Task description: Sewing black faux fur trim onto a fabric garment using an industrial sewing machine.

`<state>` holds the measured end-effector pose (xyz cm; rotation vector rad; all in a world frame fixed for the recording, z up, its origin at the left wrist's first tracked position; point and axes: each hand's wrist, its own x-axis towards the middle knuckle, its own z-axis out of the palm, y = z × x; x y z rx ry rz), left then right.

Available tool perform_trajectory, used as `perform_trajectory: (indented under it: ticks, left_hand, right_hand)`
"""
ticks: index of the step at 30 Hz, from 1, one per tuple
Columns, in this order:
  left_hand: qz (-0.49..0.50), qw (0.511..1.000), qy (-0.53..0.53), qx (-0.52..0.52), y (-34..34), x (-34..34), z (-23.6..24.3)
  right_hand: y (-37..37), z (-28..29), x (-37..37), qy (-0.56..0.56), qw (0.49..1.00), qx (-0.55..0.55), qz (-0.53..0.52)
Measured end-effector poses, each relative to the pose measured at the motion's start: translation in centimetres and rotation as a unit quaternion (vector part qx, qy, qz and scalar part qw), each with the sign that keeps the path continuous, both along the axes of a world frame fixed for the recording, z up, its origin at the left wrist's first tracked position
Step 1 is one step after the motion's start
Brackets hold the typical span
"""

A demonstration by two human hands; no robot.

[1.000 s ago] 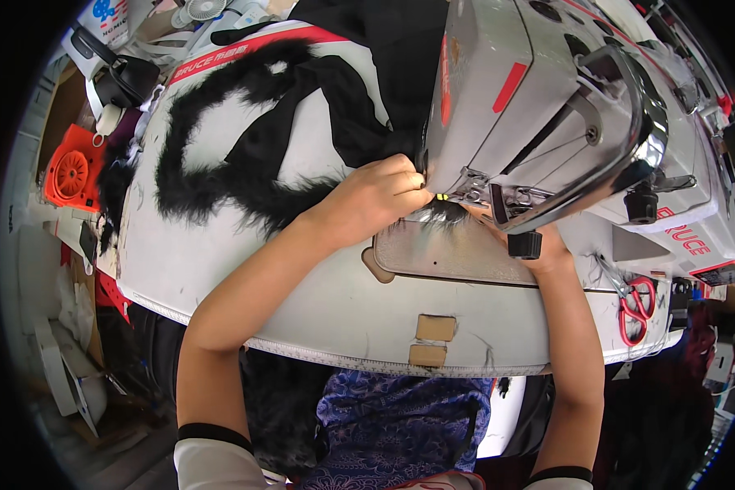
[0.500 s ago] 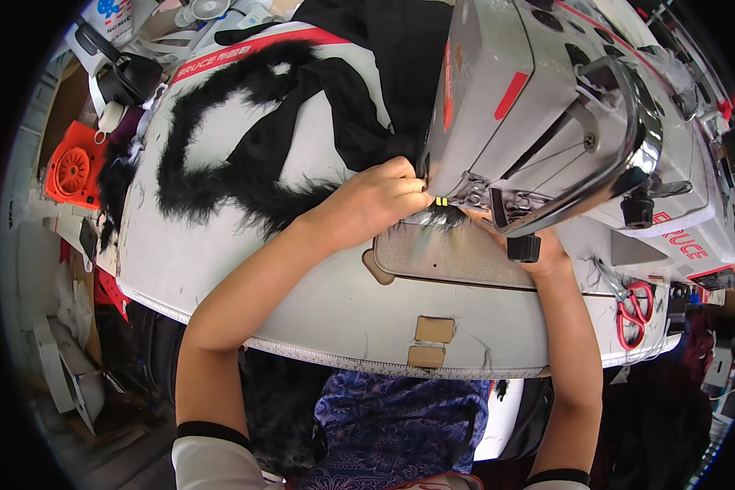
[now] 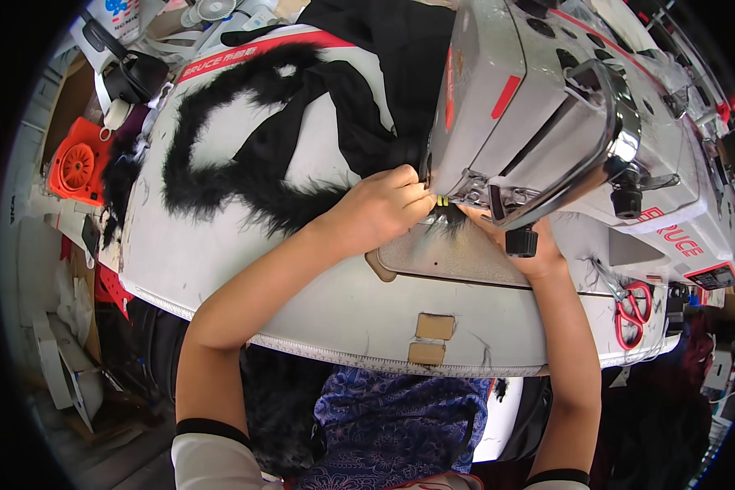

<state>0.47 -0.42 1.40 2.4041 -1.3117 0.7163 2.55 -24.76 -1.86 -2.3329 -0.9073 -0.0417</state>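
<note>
Left of the sewing machine [image 3: 486,90], the fur trim [image 3: 245,183] and black cloth [image 3: 366,139] lie on the worktop [image 3: 212,265]. Beside the machine, the left hand [image 3: 384,208] pinches the cloth, fingers drawn together. Partly behind the machine, the right hand's [image 3: 545,249] grip cannot be told. Right of it lie scissors [image 3: 625,295]. Since a second ago, hands and cloth have barely moved.

The left hand [image 3: 384,211] is bunched up on some black fluffy trim [image 3: 290,211], right by the big white sewing machine [image 3: 480,98]. The right hand [image 3: 543,251] is partly hidden behind it. Black cloth [image 3: 358,114] lies on the white bench [image 3: 318,314] too — and red-handled scissors [image 3: 635,314] rest beside the right arm [image 3: 567,343].
</note>
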Motion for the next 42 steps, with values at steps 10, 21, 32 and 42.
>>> perform_trajectory:
  ticks: [10,21,32,42]
  left_hand:
    - [0.034,0.999,-0.006,-0.012,0.7,0.2,-0.4]
    - [0.014,0.993,0.113,0.042,-0.2,-1.2,1.2]
    - [0.105,0.984,0.14,0.021,0.5,-1.1,0.1]
    - [0.038,0.998,0.044,-0.034,0.0,-2.3,1.1]
  right_hand:
    - [0.4,0.1,0.3,-0.099,0.992,-0.081,0.003]
    - [-2.4,1.1,0.5,-0.019,0.998,-0.043,-0.033]
    - [-1.1,1.0,0.5,-0.094,0.987,-0.113,-0.068]
    - [1.4,1.9,-1.6,0.12,0.993,0.02,0.0]
